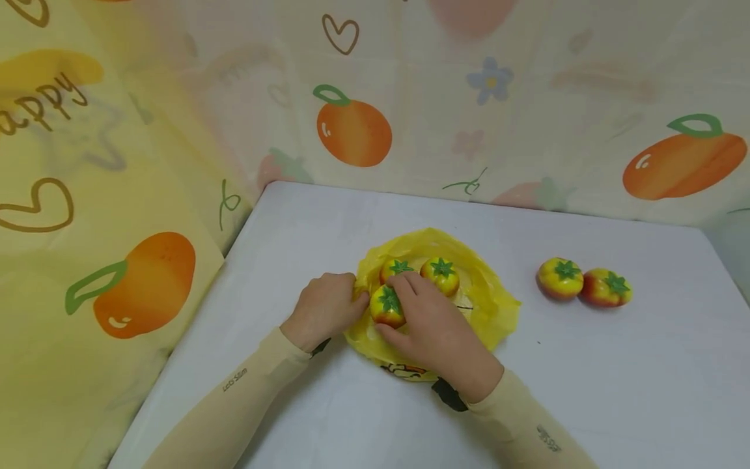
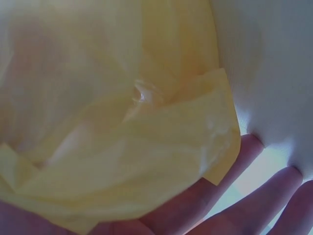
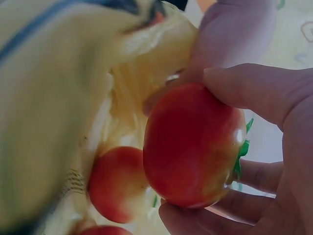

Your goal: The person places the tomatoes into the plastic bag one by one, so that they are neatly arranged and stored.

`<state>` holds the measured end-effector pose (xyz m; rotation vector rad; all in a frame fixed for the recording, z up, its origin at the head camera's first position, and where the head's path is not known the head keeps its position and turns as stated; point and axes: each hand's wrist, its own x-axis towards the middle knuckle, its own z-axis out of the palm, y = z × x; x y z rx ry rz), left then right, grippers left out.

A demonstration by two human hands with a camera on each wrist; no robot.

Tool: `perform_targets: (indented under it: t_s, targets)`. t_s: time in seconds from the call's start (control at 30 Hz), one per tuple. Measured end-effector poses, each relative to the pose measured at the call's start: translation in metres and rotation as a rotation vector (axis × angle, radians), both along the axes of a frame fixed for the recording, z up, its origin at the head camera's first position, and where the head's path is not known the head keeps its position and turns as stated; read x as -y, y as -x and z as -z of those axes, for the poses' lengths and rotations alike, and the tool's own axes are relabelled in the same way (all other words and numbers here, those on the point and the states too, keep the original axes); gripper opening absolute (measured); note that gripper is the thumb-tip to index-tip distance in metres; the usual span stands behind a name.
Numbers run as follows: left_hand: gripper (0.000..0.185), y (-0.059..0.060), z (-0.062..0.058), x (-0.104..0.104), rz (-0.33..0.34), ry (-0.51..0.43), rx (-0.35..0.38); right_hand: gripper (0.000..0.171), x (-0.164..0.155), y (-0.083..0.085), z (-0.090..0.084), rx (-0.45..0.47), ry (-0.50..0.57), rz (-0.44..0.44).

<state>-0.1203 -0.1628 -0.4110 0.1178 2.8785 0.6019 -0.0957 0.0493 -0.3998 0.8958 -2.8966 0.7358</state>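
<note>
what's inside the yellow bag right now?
Three toy tomatoes show in the yellow bag: two resting at the back, and one gripped by the right hand. The hand covers the rest of the bag's inside.

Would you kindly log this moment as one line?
right hand: grips tomato | left hand: holds yellow bag | two tomatoes on table

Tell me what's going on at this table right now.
A person is handling toy tomatoes at a yellow plastic bag lying open on a white table. The right hand holds one tomato at the bag's mouth, while the left hand holds the bag's edge. Two tomatoes already sit in the bag. Two more tomatoes lie on the table to the right, side by side.
</note>
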Motion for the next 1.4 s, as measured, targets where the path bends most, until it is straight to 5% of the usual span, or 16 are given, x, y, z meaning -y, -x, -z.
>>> perform_targets:
  t_s: [0.87,1.4]
  targets:
    - [0.030,0.000,0.002,0.002,-0.006,-0.018,0.009,0.061,0.011,-0.006,0.020,-0.038,-0.086,-0.070]
    - [0.029,0.000,0.001,0.000,-0.004,-0.013,0.007,0.061,0.012,-0.006,0.024,0.037,-0.088,-0.064]
